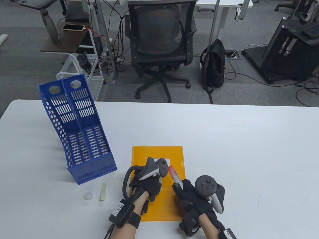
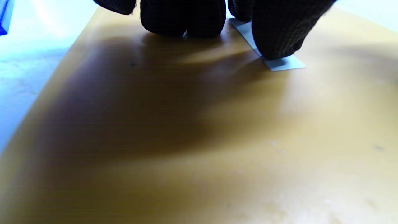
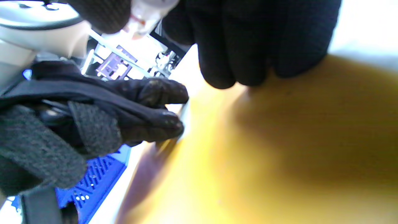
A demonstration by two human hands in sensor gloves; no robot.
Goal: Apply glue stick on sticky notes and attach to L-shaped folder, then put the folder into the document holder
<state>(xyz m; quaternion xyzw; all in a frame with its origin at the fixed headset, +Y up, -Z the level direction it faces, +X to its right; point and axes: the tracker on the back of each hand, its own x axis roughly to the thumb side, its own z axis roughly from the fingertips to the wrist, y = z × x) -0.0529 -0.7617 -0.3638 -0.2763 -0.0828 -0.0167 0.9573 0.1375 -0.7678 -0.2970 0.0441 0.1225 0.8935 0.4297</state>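
Note:
An orange L-shaped folder (image 1: 159, 206) lies flat on the table near the front edge. A white sticky note (image 1: 168, 160) sits on it, mostly hidden under my left hand (image 1: 149, 184) and its tracker. In the left wrist view my fingertips (image 2: 275, 37) press the note (image 2: 284, 63) down onto the folder (image 2: 199, 140). My right hand (image 1: 185, 191) rests on the folder's right side and grips a glue stick (image 1: 174, 175) with its red tip pointing at the note. The blue document holder (image 1: 77, 134) stands to the left, with nothing in it.
A small clear cap (image 1: 89, 196) and a pale green strip (image 1: 103, 191) lie on the white table (image 1: 249, 149) between the holder and the folder. Beyond the table's far edge stand an office chair (image 1: 162, 44) and a black backpack (image 1: 214, 64).

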